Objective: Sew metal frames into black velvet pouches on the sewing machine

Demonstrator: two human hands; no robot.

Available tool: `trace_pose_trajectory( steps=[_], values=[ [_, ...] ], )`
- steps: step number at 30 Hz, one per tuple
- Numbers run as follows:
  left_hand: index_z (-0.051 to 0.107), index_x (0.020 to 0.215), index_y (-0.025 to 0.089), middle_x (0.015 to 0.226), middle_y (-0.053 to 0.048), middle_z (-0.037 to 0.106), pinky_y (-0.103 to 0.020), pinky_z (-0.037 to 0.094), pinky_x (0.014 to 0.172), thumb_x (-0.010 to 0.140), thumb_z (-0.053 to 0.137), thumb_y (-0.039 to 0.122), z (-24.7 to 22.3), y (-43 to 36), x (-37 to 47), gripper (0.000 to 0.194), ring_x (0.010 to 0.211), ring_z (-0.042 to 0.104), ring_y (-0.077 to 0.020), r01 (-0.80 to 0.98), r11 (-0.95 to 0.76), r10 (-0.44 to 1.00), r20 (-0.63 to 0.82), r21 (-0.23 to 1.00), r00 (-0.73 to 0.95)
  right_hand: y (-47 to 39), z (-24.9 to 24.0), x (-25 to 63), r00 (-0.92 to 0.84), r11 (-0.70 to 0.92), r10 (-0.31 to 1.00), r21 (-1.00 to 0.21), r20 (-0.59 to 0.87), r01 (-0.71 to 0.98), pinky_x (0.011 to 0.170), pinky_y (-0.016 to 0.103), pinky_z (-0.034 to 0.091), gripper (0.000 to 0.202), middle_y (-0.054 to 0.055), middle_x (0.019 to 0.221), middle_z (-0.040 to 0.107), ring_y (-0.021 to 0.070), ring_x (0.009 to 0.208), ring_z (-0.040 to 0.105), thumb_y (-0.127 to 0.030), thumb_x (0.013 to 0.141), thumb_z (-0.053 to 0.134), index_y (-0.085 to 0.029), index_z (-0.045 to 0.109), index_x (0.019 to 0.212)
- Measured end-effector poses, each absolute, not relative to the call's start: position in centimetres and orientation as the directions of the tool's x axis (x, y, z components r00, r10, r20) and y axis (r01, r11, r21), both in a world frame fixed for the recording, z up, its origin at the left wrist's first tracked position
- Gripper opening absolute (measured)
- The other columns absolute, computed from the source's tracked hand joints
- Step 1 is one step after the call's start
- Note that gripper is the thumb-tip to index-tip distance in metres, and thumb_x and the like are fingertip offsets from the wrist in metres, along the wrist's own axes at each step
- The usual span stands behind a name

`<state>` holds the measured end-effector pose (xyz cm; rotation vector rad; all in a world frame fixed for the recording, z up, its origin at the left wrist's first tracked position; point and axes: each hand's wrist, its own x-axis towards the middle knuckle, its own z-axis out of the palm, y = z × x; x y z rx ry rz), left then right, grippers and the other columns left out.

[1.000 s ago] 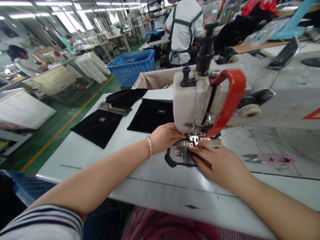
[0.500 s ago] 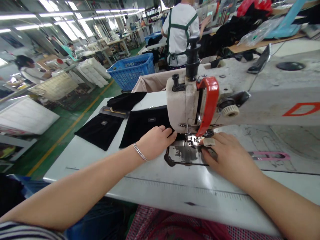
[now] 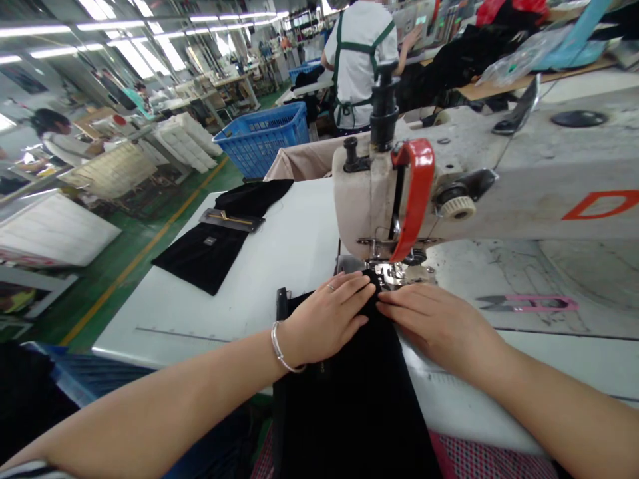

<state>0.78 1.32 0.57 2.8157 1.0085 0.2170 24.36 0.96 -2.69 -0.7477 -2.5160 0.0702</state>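
Observation:
A black piece of fabric (image 3: 357, 399) lies over the front of the sewing machine table and hangs down past its edge. My left hand (image 3: 324, 316) rests flat on it, fingers stretched out toward the presser foot (image 3: 392, 274). At the fabric's right edge, my right hand (image 3: 439, 322) lies palm down with its fingers straight, their tips touching the cloth. The fabric's far end sits right by the presser foot of the sewing machine (image 3: 364, 206). What is under both palms is hidden.
Pink-handled thread snips (image 3: 539, 303) lie right of my right hand. Another black fabric piece (image 3: 200, 256) and a zipper strip (image 3: 232, 219) are at the table's left. A blue crate (image 3: 264, 140) stands behind, near a person (image 3: 357, 60) in a white shirt.
The black fabric left of the needle has come round to the front, its end at the presser foot. Both hands moved nearer me and closer together, now lying flat.

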Motion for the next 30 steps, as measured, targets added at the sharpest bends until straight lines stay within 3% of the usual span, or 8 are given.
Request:
trace_pose_trajectory(
  steps=[8,13,16,19,22,25,27,30],
  values=[
    [0.038,0.142,0.017,0.145,-0.009,0.043,-0.039,0.023,0.12,0.098,0.043,0.027,0.0,5.9,-1.3,0.046,0.138,0.033,-0.019,0.454,-0.864,0.477,0.067,0.219,0.876,0.9,-3.0,23.1,-0.697,0.818,0.564,-0.183,0.443,0.546,0.091,0.042,0.049,0.028,0.009,0.114,0.065,0.0234,0.104,0.058,-0.013,0.09,0.052,-0.013,0.062,0.116],
    [0.036,0.143,0.025,0.149,-0.003,0.039,-0.042,0.021,0.12,0.097,0.046,0.025,1.9,4.5,-2.2,0.047,0.141,0.029,-0.0183,0.572,-0.785,0.588,-0.007,0.24,0.809,0.8,-2.0,23.4,-0.619,0.75,0.659,-0.322,0.427,0.577,0.092,0.043,0.048,0.017,0.01,0.107,0.065,0.0233,0.103,0.058,-0.021,0.091,0.054,-0.016,0.066,0.102],
    [0.04,0.138,0.022,0.143,-0.008,0.044,-0.045,0.03,0.115,0.094,0.051,0.033,3.2,-0.7,-5.0,0.047,0.134,0.038,-0.0238,0.833,-0.502,0.863,0.082,0.233,0.498,-0.8,-1.2,23.7,-0.577,0.682,0.731,-0.427,0.364,0.594,0.09,0.044,0.048,0.015,0.008,0.103,0.063,0.0232,0.1,0.057,-0.026,0.092,0.055,-0.019,0.068,0.09],
    [0.055,0.111,0.019,0.106,-0.008,0.061,-0.044,0.049,0.09,0.092,0.05,0.043,3.1,-7.3,-8.3,0.031,0.098,0.06,-0.0254,0.91,-0.022,0.994,0.108,0.414,-0.025,-3.8,-1.2,23.2,-0.518,0.603,0.789,-0.578,0.33,0.55,0.095,0.045,0.046,0.021,0.008,0.115,0.06,0.0232,0.109,0.054,-0.02,0.092,0.05,-0.023,0.068,0.102],
    [0.053,0.105,0.02,0.088,-0.004,0.062,-0.036,0.054,0.07,0.086,0.057,0.049,2.1,-12.4,-9.5,0.035,0.078,0.063,-0.022,0.599,0.321,0.942,-0.182,0.734,-0.282,-7.0,-1.3,21.5,-0.354,0.341,0.915,-0.843,0.195,0.416,0.1,0.044,0.046,0.034,0.007,0.132,0.053,0.0224,0.118,0.052,-0.018,0.092,0.047,-0.028,0.059,0.122],
    [0.048,0.113,0.02,0.084,-0.001,0.061,-0.022,0.047,0.047,0.082,0.065,0.047,1.5,-14.2,-8.4,0.044,0.062,0.06,-0.0145,0.122,0.429,0.889,-0.394,0.895,-0.233,-8.3,-0.9,19.2,-0.263,-0.056,0.963,-0.998,-0.061,0.028,0.084,0.037,0.055,0.05,0.007,0.138,0.049,0.0191,0.1,0.062,-0.021,0.087,0.054,-0.031,0.045,0.135],
    [0.049,0.113,0.019,0.078,0.001,0.058,-0.012,0.03,0.036,0.079,0.07,0.041,1.6,-14.0,-7.5,0.046,0.05,0.05,-0.0067,-0.097,0.45,0.868,-0.461,0.888,-0.185,-7.9,-0.4,18.0,-0.228,-0.244,0.956,-0.934,-0.186,-0.26,0.069,0.03,0.057,0.053,0.009,0.137,0.05,0.0155,0.083,0.064,-0.023,0.084,0.058,-0.028,0.043,0.135],
    [0.055,0.094,0.016,0.064,0.005,0.051,-0.009,0.017,0.034,0.073,0.074,0.031,2.0,-13.3,-7.2,0.032,0.04,0.037,-0.0014,-0.338,0.481,0.831,-0.544,0.809,-0.118,-6.7,0.4,17.3,-0.129,-0.334,0.938,-0.732,-0.323,-0.594,0.058,0.023,0.054,0.043,0.01,0.126,0.057,0.0111,0.071,0.062,-0.022,0.081,0.06,-0.021,0.052,0.123]
  ],
)
